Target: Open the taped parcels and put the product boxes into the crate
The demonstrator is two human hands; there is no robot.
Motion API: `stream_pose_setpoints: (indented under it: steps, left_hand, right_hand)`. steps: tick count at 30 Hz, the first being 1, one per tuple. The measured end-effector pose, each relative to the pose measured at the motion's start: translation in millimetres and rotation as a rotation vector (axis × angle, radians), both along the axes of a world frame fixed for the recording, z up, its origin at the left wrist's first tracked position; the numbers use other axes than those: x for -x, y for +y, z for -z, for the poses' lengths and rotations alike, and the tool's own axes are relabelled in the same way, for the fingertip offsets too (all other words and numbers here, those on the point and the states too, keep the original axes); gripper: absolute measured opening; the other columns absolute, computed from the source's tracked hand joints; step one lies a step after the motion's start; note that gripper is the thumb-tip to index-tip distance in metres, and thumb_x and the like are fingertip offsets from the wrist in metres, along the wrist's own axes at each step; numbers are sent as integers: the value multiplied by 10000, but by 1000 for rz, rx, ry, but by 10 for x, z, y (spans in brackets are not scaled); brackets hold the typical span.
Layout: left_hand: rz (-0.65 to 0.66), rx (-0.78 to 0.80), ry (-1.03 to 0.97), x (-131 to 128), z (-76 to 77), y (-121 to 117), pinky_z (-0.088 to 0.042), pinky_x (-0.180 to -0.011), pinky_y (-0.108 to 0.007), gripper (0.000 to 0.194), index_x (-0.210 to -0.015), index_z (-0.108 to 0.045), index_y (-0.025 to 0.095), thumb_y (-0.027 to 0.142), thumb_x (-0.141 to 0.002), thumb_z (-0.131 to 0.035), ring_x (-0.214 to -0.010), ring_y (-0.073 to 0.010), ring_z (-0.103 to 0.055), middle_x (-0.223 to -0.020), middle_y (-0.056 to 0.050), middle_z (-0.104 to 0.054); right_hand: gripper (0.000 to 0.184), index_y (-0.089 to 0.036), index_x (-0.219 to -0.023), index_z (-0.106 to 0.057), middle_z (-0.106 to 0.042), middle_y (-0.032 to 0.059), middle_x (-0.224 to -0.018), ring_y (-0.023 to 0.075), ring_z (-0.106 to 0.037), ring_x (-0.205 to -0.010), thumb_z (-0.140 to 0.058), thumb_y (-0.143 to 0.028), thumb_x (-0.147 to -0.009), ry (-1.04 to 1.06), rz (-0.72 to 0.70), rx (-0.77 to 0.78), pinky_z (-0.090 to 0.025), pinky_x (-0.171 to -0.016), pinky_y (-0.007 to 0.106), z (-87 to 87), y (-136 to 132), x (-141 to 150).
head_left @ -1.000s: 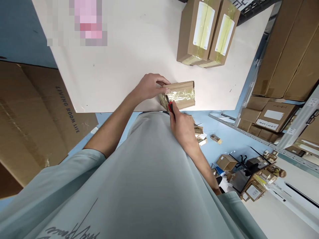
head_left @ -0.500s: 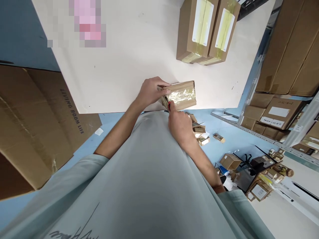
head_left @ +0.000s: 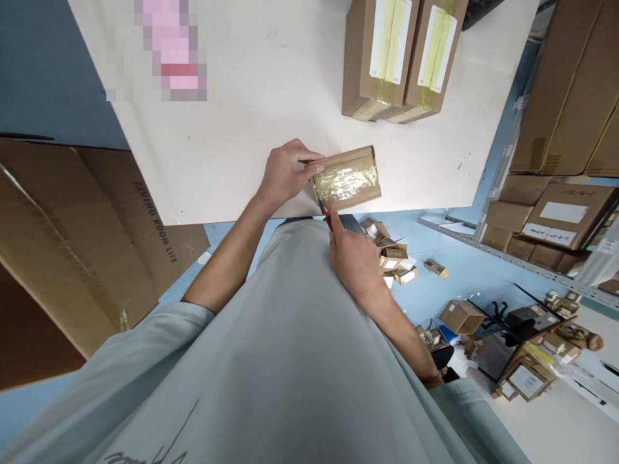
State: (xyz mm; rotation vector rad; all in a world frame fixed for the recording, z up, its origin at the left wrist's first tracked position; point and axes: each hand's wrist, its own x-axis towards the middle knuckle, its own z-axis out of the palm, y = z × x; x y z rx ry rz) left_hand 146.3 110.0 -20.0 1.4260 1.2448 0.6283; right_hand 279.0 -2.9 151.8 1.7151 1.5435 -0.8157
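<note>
A small cardboard box [head_left: 345,177] with shiny clear tape across its face lies tilted at the near edge of the white table [head_left: 242,122]. My left hand [head_left: 286,171] grips its left end, thumb on the taped face and fingers behind. Below the box, my right hand [head_left: 355,258] is closed round a red-handled utility knife [head_left: 329,220], index finger stretched along it. The knife's dark tip points up at the box's lower left corner; whether it touches the tape I cannot tell. Most of the handle is hidden in my fist.
Two taped, labelled cardboard boxes [head_left: 355,71] stand at the table's far right. A large carton [head_left: 82,238] is on the left. Opened small boxes [head_left: 394,258] lie on the floor to the right, near a shelf rack stacked with cartons [head_left: 554,212]. A blurred pink patch [head_left: 169,38] is at upper left.
My right hand and the knife have drawn back slightly from the box's taped face to its lower left corner. The left hand still holds the box, which is tilted a little more.
</note>
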Motion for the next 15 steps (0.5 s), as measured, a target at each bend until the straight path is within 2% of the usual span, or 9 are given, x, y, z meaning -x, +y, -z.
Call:
stream_pose_setpoints:
  steps: [4, 7, 15]
  left_hand:
    - [-4, -19, 30, 20, -53, 37, -624, -1057, -467, 210, -1080, -917, 320, 316, -936, -764, -1057, -264, -770, -1007, -14, -820]
    - [-10, -21, 48, -6, -75, 40, -620, -1073, -481, 199, -1074, -916, 318, 325, -935, -774, -1056, -264, -762, -1012, -14, -814]
    - [-27, -27, 62, -109, -55, -34, -602, -1104, -489, 196, -1079, -909, 300, 362, -965, -763, -1062, -259, -748, -1009, -17, -794]
  right_hand:
    - [688, -183, -1864, -268, -862, 166, -1108, 298, -834, -956, -444, -195, -1199, 29, 28, -58, -625, -857, 361, -106, -7, -51]
    - [697, -216, -1874, -216, -859, 161, -1151, 297, -831, -984, -439, -251, -1214, 36, 25, -87, -621, -878, 364, -116, 77, -83]
    - [645, -164, -1850, -256, -845, 202, -1170, 313, -822, -1047, -362, -244, -1219, 40, 21, -66, -635, -899, 385, 97, 245, -80]
